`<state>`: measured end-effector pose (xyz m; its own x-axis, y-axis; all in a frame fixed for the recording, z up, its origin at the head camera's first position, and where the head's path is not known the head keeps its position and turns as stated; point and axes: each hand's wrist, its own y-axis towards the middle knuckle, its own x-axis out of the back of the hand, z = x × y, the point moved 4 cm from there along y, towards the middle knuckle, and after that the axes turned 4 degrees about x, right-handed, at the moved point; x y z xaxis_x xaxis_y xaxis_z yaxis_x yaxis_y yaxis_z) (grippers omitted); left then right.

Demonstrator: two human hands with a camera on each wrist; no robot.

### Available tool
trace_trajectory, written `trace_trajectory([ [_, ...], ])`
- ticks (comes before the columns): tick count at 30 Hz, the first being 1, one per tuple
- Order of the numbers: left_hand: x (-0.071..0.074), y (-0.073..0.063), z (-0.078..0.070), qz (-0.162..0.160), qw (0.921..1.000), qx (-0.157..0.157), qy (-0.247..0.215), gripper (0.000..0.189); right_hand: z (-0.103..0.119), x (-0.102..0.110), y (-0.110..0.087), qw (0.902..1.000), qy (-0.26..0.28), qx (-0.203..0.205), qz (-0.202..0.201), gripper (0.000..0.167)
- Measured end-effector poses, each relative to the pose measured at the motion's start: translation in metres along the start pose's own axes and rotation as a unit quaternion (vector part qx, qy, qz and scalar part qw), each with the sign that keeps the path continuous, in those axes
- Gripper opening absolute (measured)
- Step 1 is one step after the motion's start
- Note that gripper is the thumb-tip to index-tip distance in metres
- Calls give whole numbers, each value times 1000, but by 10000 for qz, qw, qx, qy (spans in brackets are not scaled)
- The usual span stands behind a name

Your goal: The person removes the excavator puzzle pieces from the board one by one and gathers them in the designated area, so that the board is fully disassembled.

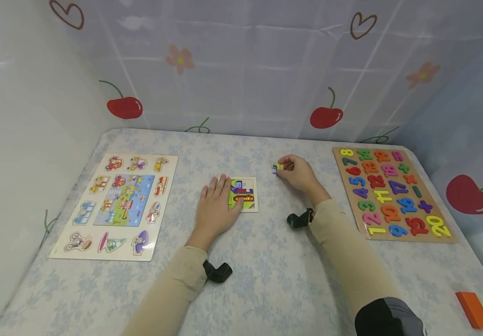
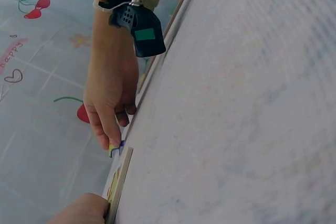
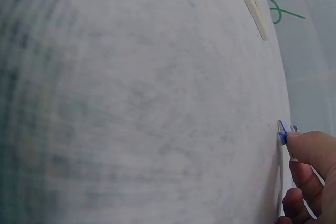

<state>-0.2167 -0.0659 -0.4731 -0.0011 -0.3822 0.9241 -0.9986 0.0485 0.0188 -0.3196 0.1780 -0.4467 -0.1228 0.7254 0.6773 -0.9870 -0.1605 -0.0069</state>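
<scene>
The right hand (image 1: 298, 174) pinches a small yellow-and-blue piece (image 1: 277, 168) in its fingers, long axis unclear from here, right of and slightly beyond the little puzzle board (image 1: 256, 193); the left hand (image 1: 217, 205), nearer, fingers outstretched, covers the board's left side.

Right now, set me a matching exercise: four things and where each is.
1. Small yellow-and-blue puzzle piece
2. Small flat cream-edged puzzle board
3. Large white rectangular picture board
4. Orange rectangular block

A. Left side of pale floral table
B. Pinched by the right hand
C. Near the table's right edge
D. Partly under the left hand

Pairs: 1B, 2D, 3A, 4C
</scene>
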Motion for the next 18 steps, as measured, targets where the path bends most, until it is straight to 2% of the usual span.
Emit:
trace_trajectory([
  [18,-1,0,0,-13,10000,45,-31,80,-1,-1,0,9999,-68,76,-49,27],
])
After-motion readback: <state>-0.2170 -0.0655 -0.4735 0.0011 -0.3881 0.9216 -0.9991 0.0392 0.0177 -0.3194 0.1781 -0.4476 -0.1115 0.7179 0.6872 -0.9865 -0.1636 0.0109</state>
